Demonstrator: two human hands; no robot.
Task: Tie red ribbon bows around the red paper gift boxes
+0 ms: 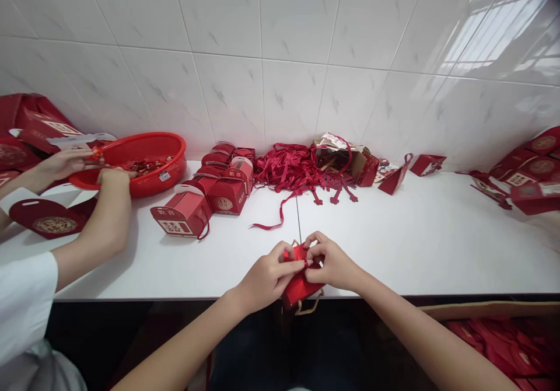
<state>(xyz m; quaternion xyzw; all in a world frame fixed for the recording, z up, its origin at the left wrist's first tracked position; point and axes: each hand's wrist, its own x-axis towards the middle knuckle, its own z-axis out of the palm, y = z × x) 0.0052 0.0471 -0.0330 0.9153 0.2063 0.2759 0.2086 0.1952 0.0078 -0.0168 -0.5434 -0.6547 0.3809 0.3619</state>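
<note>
At the table's front edge, a small red gift box [301,286] with gold cord handles [310,308] sits between my two hands. My left hand [265,277] is closed on its left side, thumb and fingers bent over the top. Opposite it, my right hand [335,265] pinches at the top from the right. The fingertips of both hands meet over the middle of the box, around a small dark-red bit whose kind I cannot make out. Beyond my hands, a loose red ribbon [280,219] trails from a heap of red ribbons [286,168].
Left of the ribbons stand several folded red gift boxes [186,213]. A co-worker's hands reach into a red plastic basket [170,175] of small wrapped pieces. An opened carton [350,163] leans by the wall; more red boxes [538,169] are stacked at right.
</note>
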